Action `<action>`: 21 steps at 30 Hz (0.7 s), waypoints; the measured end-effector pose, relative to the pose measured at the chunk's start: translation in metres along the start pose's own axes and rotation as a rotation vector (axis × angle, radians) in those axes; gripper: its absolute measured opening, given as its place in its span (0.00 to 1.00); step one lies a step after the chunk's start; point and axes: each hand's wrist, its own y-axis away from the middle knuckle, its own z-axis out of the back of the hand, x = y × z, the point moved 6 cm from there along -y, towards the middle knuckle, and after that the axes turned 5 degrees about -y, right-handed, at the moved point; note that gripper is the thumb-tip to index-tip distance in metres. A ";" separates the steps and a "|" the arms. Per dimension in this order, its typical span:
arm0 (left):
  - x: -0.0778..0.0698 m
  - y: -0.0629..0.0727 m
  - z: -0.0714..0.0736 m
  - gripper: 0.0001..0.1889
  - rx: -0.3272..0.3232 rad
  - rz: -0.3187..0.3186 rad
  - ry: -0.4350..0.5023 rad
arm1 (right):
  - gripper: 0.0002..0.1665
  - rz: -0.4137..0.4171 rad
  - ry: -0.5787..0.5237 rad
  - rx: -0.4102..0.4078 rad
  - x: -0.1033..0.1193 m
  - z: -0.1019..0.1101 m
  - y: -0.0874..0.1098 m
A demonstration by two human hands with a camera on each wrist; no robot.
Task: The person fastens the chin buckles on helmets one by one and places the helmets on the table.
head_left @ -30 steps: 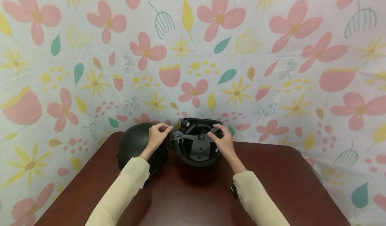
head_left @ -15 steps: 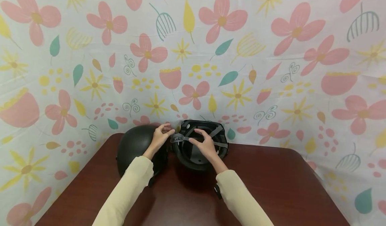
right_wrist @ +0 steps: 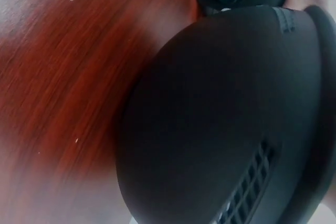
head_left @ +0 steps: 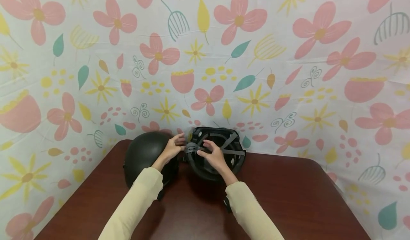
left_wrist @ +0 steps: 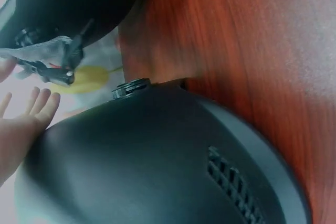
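Two black helmets are at the table's back edge. The left helmet (head_left: 141,154) stands dome up. Beside it the right helmet (head_left: 213,172) lies turned over, its inside and grey straps (head_left: 230,140) showing. My left hand (head_left: 169,151) reaches over the dome, fingers straightened, their tips close to a buckle (head_left: 192,147) on the chin strap. In the left wrist view those fingers (left_wrist: 44,106) are spread just short of the buckle (left_wrist: 63,74). My right hand (head_left: 215,158) is over the upturned helmet, thumb and bent fingers at the strap beside the buckle; I cannot tell whether they pinch it.
A dark red-brown table (head_left: 288,190) reaches to a wall sheet (head_left: 288,90) printed with flowers. The helmets stand side by side near that sheet. Ridged vents (left_wrist: 233,184) run along the left helmet's shell.
My right hand has moved left from the upturned helmet's right side to the strap beside the buckle, uncovering the right straps. My left fingers have straightened and spread near the buckle.
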 end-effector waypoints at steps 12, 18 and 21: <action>0.008 0.015 -0.011 0.33 0.167 0.072 0.075 | 0.33 0.081 0.297 0.060 0.001 -0.004 0.002; 0.016 0.019 -0.017 0.32 0.168 0.091 0.047 | 0.28 0.151 0.259 0.106 0.001 -0.014 0.005; 0.018 0.021 -0.019 0.31 0.174 0.082 0.035 | 0.25 0.147 0.219 0.102 -0.002 -0.016 0.007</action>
